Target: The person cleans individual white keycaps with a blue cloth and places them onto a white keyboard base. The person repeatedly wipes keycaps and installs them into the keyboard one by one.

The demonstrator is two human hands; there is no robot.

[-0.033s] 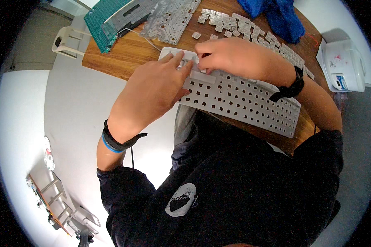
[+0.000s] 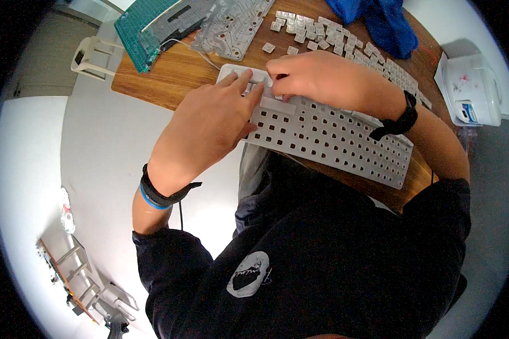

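A white keyboard case (image 2: 350, 144) with rows of square holes lies at a slant near the table's front edge. My left hand (image 2: 209, 121) rests over its left end, fingers spread and flat, thumb by the holes. Beside those fingers, my right hand (image 2: 316, 79) is closed in a pinch, fingertips down at the case's upper left part. A bit of white shows under the pinch, but the fingers hide what it is. A long pale bar-shaped key (image 2: 278, 105) sits on the case just below the right fingertips.
Loose white keycaps (image 2: 322, 37) are spread beyond the keyboard. A clear-grey circuit sheet (image 2: 229, 28) and a green cutting mat (image 2: 133, 37) lie at the far left. Blue cloth (image 2: 387, 25) is at the back; a white tub (image 2: 472, 90) stands right. A thin cable (image 2: 203, 53) runs behind the keyboard.
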